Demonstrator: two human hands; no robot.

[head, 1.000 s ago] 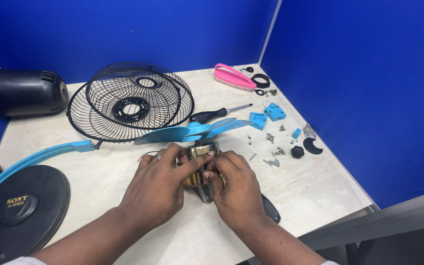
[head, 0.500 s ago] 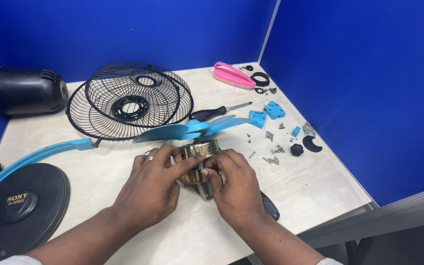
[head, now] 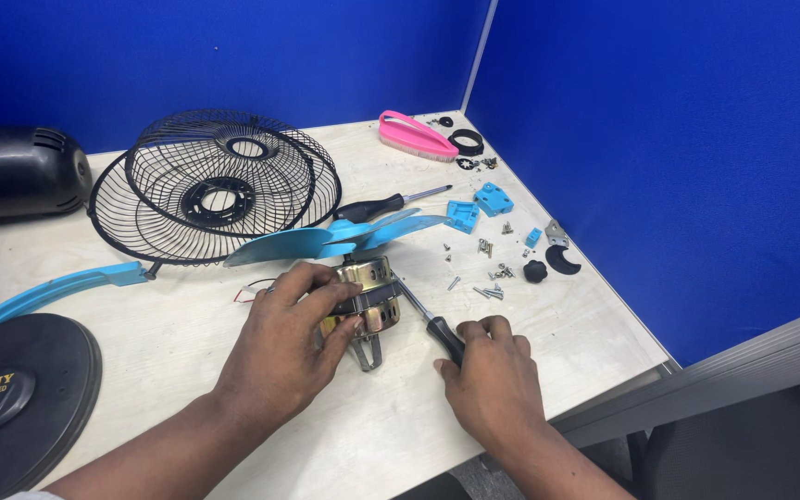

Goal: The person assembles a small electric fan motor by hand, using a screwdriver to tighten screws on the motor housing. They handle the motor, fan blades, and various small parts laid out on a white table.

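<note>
Left hand [head: 293, 338] clamps the brass fan motor [head: 368, 294]; right hand [head: 488, 375] grips a screwdriver [head: 428, 319], tip against the motor

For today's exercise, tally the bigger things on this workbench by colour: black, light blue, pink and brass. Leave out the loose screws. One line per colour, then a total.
Black: 4, two wire grilles, motor cover, round base
Light blue: 4, fan blade, curved arm, two small blocks
Pink: 1, brush
Brass: 1, motor
Total: 10
</note>
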